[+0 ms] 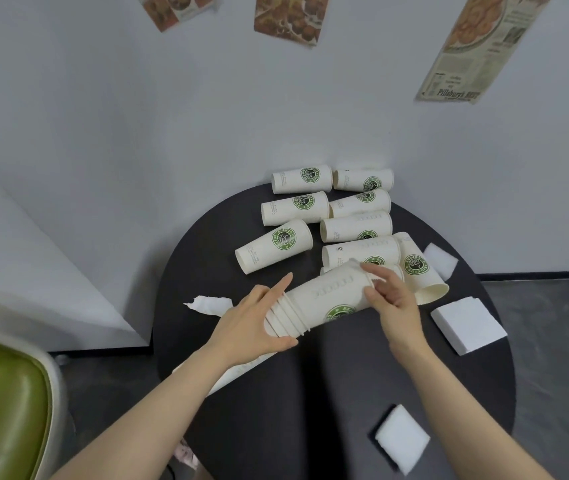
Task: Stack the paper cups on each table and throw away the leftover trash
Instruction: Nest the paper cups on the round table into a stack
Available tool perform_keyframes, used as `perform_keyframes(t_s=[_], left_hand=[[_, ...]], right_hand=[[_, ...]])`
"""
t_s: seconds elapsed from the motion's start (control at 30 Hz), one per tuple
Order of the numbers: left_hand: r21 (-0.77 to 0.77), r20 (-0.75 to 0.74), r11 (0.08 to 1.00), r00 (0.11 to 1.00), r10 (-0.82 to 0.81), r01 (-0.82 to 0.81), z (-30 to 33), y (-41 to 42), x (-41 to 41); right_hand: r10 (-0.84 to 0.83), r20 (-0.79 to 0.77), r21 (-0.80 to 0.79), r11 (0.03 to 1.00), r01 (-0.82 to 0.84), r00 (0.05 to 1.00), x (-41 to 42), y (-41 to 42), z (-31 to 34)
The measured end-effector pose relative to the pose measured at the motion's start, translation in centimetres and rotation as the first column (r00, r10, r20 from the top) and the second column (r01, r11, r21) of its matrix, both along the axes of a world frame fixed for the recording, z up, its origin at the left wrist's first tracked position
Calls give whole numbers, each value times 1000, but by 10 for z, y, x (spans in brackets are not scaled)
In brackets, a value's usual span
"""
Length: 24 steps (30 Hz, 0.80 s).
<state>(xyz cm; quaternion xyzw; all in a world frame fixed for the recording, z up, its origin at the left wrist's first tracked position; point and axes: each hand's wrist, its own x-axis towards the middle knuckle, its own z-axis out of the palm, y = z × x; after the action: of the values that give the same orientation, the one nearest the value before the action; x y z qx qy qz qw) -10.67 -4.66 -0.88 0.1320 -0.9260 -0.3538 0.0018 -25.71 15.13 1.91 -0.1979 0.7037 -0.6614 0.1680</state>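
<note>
A nested stack of white paper cups with green logos lies tilted above the round black table. My left hand cups the rim end of the stack, thumb under it. My right hand grips the stack's narrow end with curled fingers. Several single cups lie on their sides behind, such as one at the left and one at the back. Another cup lies to the right of my right hand.
White napkins lie on the table: a crumpled one on the left, folded ones at right, front and back right. A green chair stands at lower left. The wall is right behind the table.
</note>
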Motion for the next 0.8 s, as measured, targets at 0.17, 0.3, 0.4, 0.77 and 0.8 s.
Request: perform_keyframes(t_s=[0.17, 0.3, 0.4, 0.77, 0.8], left_hand=[[0, 8, 1000, 1000, -25, 25, 0, 12, -2], [11, 17, 1000, 1000, -27, 26, -4, 18, -6], [1, 26, 1000, 1000, -8, 8, -5, 22, -13], [61, 46, 998, 999, -16, 13, -6, 13, -34], [64, 49, 998, 998, -29, 26, -7, 11, -33]], right_hand=[[217, 103, -51, 976, -213, 971, 25, -9, -5], [249, 140, -43, 969, -245, 958, 42, -20, -11], [252, 182, -41, 968, -249, 950, 48, -24, -16], [-286, -2, 271, 922, 275, 958, -34, 18, -33], [-301, -31, 325, 899, 295, 953, -47, 27, -37]])
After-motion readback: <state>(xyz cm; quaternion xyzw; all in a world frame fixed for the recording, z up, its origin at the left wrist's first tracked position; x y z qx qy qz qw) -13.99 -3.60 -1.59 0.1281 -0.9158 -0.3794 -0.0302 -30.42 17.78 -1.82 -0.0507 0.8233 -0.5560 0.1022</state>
